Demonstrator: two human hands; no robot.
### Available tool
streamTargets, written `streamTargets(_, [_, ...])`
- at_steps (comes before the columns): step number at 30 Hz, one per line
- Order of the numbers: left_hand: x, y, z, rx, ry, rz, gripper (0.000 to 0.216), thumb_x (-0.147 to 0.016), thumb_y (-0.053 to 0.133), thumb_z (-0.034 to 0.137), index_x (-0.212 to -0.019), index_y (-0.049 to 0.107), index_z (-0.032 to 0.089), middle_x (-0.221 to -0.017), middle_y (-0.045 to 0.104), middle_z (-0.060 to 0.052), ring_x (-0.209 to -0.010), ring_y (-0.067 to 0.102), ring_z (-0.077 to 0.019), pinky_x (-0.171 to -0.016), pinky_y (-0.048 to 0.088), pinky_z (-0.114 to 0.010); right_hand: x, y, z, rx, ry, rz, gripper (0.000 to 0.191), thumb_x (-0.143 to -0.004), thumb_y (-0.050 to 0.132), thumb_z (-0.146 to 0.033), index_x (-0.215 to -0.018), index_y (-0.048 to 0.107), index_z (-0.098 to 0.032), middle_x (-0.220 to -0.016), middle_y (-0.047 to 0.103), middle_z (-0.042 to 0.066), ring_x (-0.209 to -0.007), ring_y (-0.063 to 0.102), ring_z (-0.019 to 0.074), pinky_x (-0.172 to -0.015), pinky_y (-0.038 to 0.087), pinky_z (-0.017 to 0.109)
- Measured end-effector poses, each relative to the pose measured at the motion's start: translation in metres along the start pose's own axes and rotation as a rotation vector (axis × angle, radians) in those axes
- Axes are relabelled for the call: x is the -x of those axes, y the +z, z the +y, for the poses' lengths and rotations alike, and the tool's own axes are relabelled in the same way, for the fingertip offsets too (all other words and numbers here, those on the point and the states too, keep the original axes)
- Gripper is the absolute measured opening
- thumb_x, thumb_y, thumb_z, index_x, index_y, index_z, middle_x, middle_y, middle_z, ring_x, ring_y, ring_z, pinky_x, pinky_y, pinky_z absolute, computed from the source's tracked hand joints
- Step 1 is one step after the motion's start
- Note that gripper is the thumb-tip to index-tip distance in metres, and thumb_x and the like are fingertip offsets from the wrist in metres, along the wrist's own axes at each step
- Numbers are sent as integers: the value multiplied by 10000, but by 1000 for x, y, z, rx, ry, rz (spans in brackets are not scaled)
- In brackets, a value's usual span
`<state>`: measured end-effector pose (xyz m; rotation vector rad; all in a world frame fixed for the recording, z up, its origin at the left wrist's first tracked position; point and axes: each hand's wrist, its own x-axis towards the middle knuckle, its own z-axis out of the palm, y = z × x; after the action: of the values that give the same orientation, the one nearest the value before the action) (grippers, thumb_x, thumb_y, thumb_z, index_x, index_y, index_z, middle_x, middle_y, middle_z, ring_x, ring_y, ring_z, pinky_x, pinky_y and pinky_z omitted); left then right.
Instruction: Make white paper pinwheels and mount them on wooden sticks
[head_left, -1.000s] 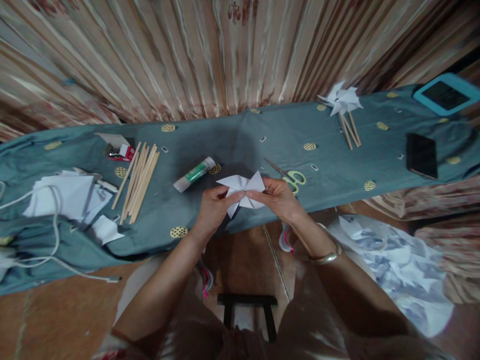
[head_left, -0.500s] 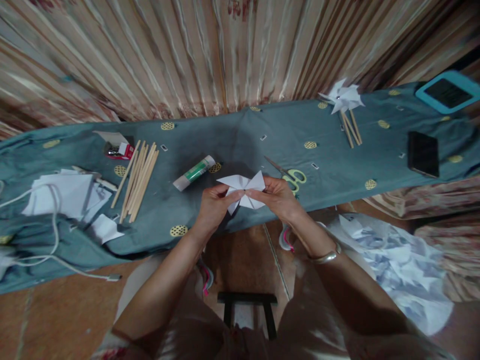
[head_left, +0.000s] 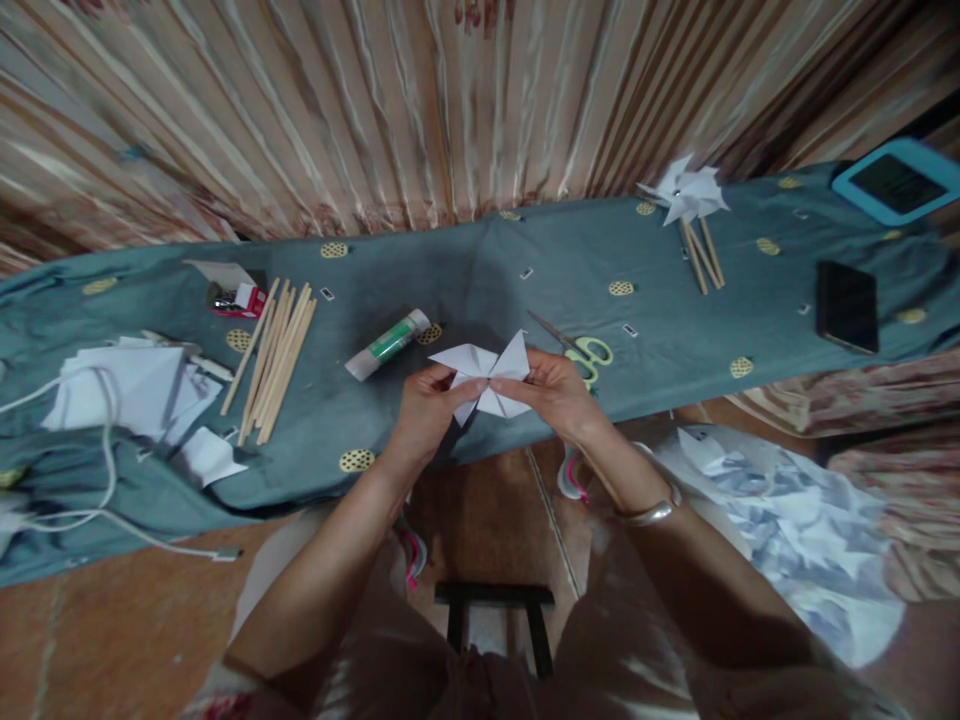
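A white paper pinwheel (head_left: pixel 510 360) is held between both hands above the table's front edge. My left hand (head_left: pixel 431 410) is closed on its left side, thumb near the centre. From the other side my right hand (head_left: pixel 559 393) pinches it, and its thumb also reaches the middle. The fingers behind the paper are hidden. Yellow-green scissors (head_left: pixel 589 358) lie just beyond my right hand. A green and white glue stick (head_left: pixel 388 345) rests on the cloth beyond my left hand.
On the green-blue tablecloth (head_left: pixel 450 270) lie wooden sticks (head_left: pixel 277 360), stacked paper (head_left: pixel 120 385), a small red box (head_left: pixel 238 297), finished pinwheels (head_left: pixel 690 195), a black phone (head_left: pixel 847 307) and a blue-framed device (head_left: pixel 900 183). A white cable (head_left: pixel 112 450) crosses the left. A bag of folded paper (head_left: pixel 795 540) stands right.
The pinwheel's upper blades have shifted and opened slightly upward between the fingers. Both hands stay almost in the same place, and the things on the table have not moved.
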<state>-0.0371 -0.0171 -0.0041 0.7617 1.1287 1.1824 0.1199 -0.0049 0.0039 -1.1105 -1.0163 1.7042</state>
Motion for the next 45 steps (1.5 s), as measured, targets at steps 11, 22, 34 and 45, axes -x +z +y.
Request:
streamTargets(11, [1,2,0,100,-70,-55,323,-468,900,295,-713,742,155,-646,713,1,-618,629,-142,-666,481,-266,2,2,-2,-2,27,-4,376,-548,893,-350,-843,720,-193,-707,716,-17,-579,602,121,-554,475,255])
streamTargets(22, [2,6,1,180,-72,-60,329,-499,892,283,-757,735,152,-717,746,-21,-697,685,-182,-736,517,-303,3,5,-3,-63,39,3,349,-554,895,-329,-842,755,-190,-767,760,6,-670,659,131,-694,540,293])
streamTargets(34, [3,8,3,195,-79,-51,335,-498,887,269,-773,735,153,-735,747,-23,-706,679,-171,-757,512,-301,2,5,-4,-82,72,38,322,-516,904,-343,-774,776,-197,-760,768,4,-649,651,123,-700,532,294])
streamTargets(45, [1,7,-1,153,-56,-46,305,-495,891,294,-722,737,162,-695,737,-14,-668,672,-163,-737,515,-293,4,3,-3,-34,105,18,324,-560,883,-365,-802,777,-178,-728,761,14,-623,646,129,-644,515,277])
